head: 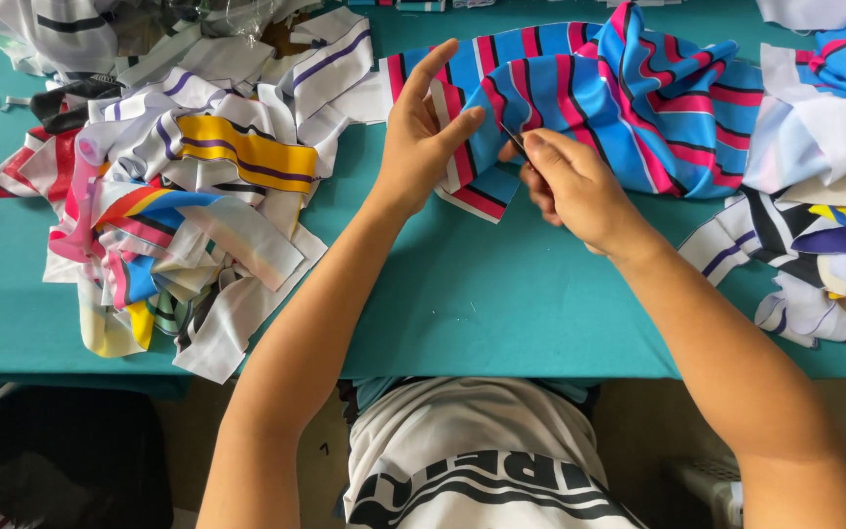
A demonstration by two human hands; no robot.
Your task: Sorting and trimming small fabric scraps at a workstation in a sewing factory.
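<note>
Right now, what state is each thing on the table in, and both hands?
Left hand: gripping the striped fabric's edge, fingers raised.
Right hand: pinched on a small thin tool at the fabric; tool too small to identify.
Blue, pink and white striped fabric: bunched, partly lifted.
Left scrap pile: loose, heaped.
Right scrap pile: loose, heaped.
Teal table: cloth-covered.

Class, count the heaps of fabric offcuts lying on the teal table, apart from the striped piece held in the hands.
2. One heap of fabric strips lies left of the left hand; a second heap lies right of the right hand. More may lie beyond the frame.
</note>
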